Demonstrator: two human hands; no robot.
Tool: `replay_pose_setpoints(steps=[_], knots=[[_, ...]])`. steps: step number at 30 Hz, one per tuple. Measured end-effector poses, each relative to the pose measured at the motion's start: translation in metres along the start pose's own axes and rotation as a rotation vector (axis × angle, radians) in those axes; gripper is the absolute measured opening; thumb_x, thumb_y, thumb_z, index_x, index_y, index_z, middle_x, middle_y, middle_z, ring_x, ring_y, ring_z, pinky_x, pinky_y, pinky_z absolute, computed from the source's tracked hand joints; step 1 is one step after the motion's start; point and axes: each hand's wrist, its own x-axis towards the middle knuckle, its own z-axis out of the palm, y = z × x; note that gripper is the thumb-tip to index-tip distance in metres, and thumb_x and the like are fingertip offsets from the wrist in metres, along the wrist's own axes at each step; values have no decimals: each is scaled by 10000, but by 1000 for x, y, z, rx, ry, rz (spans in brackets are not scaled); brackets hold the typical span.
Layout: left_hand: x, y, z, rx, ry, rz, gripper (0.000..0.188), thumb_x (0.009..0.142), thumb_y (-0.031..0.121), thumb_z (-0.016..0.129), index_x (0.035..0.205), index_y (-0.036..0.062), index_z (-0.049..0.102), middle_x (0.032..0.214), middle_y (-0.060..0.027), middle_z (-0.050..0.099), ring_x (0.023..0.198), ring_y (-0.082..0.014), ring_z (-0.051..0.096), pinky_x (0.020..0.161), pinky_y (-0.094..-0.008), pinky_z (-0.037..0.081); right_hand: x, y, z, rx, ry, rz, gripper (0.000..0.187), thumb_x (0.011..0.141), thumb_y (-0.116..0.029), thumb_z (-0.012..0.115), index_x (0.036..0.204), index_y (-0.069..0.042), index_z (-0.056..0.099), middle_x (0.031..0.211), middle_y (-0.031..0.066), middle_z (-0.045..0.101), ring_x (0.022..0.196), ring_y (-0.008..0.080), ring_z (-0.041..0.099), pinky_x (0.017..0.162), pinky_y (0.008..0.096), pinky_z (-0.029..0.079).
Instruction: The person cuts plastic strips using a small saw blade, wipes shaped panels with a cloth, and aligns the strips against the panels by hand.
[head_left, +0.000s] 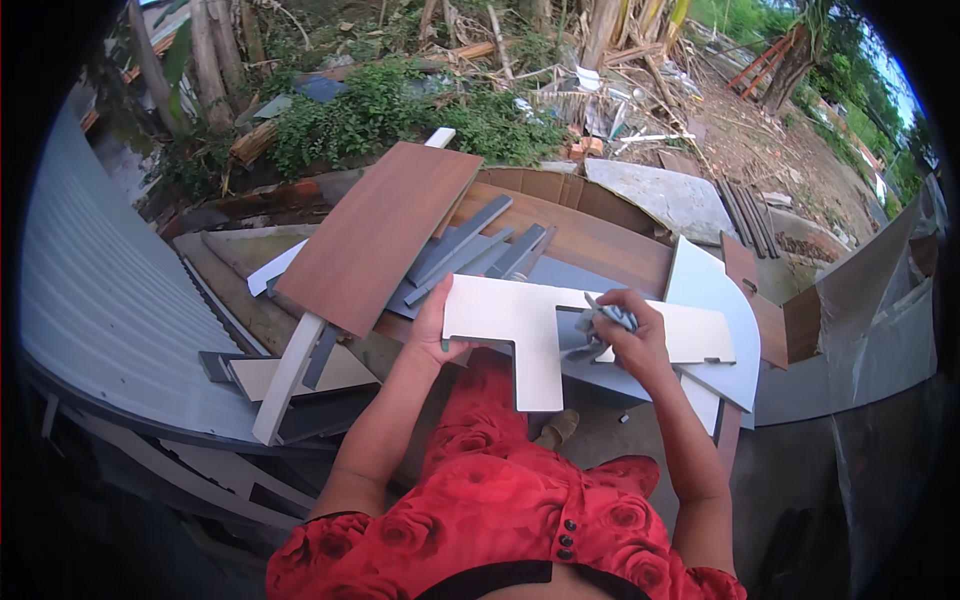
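Observation:
A cream, roughly T-shaped board (535, 335) with cut-out notches is held out in front of my body. My left hand (434, 318) is closed round its left end, thumb along the edge. In my right hand (632, 335), a crumpled grey-blue cloth (612, 316) is pinched between the fingers. That hand is over the right part of the board, with the cloth at the notch beside the stem. Part of the cloth hangs below the fingers, and the palm is hidden.
A brown wood-look panel (385, 235) lies tilted across a pale strip at left. Grey strips (465, 240) and a larger brown board (570, 235) lie beyond my hands. Corrugated metal sheeting (120, 270) rises at far left; a plastic-covered panel (880, 310) stands at right.

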Motion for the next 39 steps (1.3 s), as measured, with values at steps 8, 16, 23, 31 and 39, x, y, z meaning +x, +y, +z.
replay_pose_setpoints(steps=[8, 16, 23, 31, 39], knots=[[-2, -13, -6, -160, -121, -28, 526, 890, 464, 475, 1163, 16, 512, 1123, -127, 580, 1014, -264, 575, 873, -413, 470, -42, -1, 71, -499, -531, -633, 309, 650, -37, 621, 955, -76, 593, 1020, 167, 481, 1042, 378, 473, 861, 416, 410], [-5, -10, 1, -144, -56, 12, 583, 891, 559, 377, 1160, 58, 508, 1072, -118, 607, 949, -251, 611, 748, -446, 521, 44, 49, 76, -213, -292, -469, 145, 744, 4, 558, 882, -30, 533, 970, 151, 501, 964, 268, 512, 818, 334, 405], [9, -18, -18, -122, -216, -8, 524, 906, 531, 374, 1187, 105, 495, 1126, -90, 574, 983, -255, 592, 788, -456, 512, 49, 20, 107, -152, -100, -396, 243, 740, -16, 557, 982, -47, 554, 957, 151, 517, 906, 286, 529, 801, 321, 412], [-8, -6, 7, -155, -93, -47, 462, 847, 222, 560, 1262, 63, 432, 1220, -154, 507, 1107, -339, 517, 908, -525, 442, 48, 62, 42, -486, -86, -521, 307, 737, -82, 576, 1044, -77, 563, 1093, 165, 534, 1081, 344, 480, 901, 420, 391], [4, -24, 15, -36, -93, -118, 484, 833, 157, 548, 1293, 83, 416, 1250, -155, 489, 1137, -343, 488, 945, -527, 400, 13, 135, -97, -608, 289, -122, 234, 726, -32, 519, 956, -62, 544, 928, 137, 512, 936, 336, 506, 802, 423, 423]])
